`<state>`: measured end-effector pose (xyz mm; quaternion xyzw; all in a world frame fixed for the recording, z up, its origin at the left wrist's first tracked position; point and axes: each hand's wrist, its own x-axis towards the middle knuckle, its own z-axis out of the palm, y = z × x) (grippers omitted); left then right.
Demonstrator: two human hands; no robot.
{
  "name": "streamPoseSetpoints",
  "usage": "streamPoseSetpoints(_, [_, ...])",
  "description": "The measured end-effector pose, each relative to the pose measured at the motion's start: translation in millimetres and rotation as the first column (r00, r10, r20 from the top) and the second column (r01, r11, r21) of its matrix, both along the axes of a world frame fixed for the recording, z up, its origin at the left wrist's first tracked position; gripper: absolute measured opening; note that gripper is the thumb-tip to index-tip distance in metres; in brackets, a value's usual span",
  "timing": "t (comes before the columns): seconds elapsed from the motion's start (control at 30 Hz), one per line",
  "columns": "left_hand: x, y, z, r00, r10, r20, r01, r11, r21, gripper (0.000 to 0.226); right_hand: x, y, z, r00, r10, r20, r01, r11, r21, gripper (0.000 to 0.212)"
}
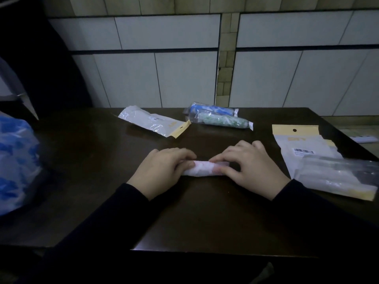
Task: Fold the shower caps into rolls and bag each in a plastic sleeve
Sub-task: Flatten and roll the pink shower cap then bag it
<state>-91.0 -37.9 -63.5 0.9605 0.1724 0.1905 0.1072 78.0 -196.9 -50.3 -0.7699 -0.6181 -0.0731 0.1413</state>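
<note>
Your left hand (162, 171) and right hand (250, 165) both curl fingers round the pink-white roll (203, 169), lying crosswise at table (92, 160) centre; empty sleeves (320, 160) at 3 o'clock.

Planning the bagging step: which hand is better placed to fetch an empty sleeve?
Probably the right hand: the stack of empty sleeves lies just beside it, while the left hand can keep holding the pink roll.

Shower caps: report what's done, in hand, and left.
Done: three bagged rolls at the table's far side. In hand: both hands, left hand and right hand, grip a pink-white roll. Left: sleeving it from the empty sleeves; blue caps wait.
</note>
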Motion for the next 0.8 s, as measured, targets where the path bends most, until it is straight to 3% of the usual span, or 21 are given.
streamPoseSetpoints(0.13, [-1.0,-3.4,0.3,0.999,-0.001,0.033,-0.002,0.998,0.07,0.036,1.5,-0.4,2.5,1.0,-0.013,-0.018,0.012,0.996,-0.086,0.046])
streamPoseSetpoints(0.27, [1.9,-5.4,7.3,0.999,0.039,0.014,-0.037,0.994,-0.105,0.021,-0.7,1.2,3.2,0.999,-0.014,-0.03,0.012,0.997,-0.081,0.039])
streamPoseSetpoints(0.33, [3.5,-5.2,14.6,0.996,0.072,-0.057,-0.083,0.976,-0.201,0.028,-2.2,0.5,2.3,0.998,-0.013,-0.056,0.008,0.997,-0.075,0.035])
streamPoseSetpoints(0.4, [7.3,-5.2,23.6,0.981,0.058,-0.187,-0.095,0.976,-0.195,0.034,-2.6,-0.7,2.1,0.996,-0.017,-0.084,0.011,0.998,-0.066,0.033])
streamPoseSetpoints(0.57, [18.0,-3.5,36.4,0.936,-0.028,-0.35,-0.066,0.965,-0.254,0.025,0.6,-2.3,3.9,0.993,-0.055,-0.103,0.045,0.995,-0.093,0.033])
streamPoseSetpoints(0.7, [17.2,-4.3,32.0,0.961,-0.042,-0.274,-0.04,0.957,-0.287,0.02,0.7,-2.9,5.5,0.975,-0.075,-0.209,0.056,0.994,-0.093,0.028])
streamPoseSetpoints(0.8, [18.6,-8.9,24.4,0.989,-0.058,-0.138,0.015,0.955,-0.296,0.016,4.0,-8.4,11.5,0.983,-0.121,-0.139,0.114,0.992,-0.058,0.033])
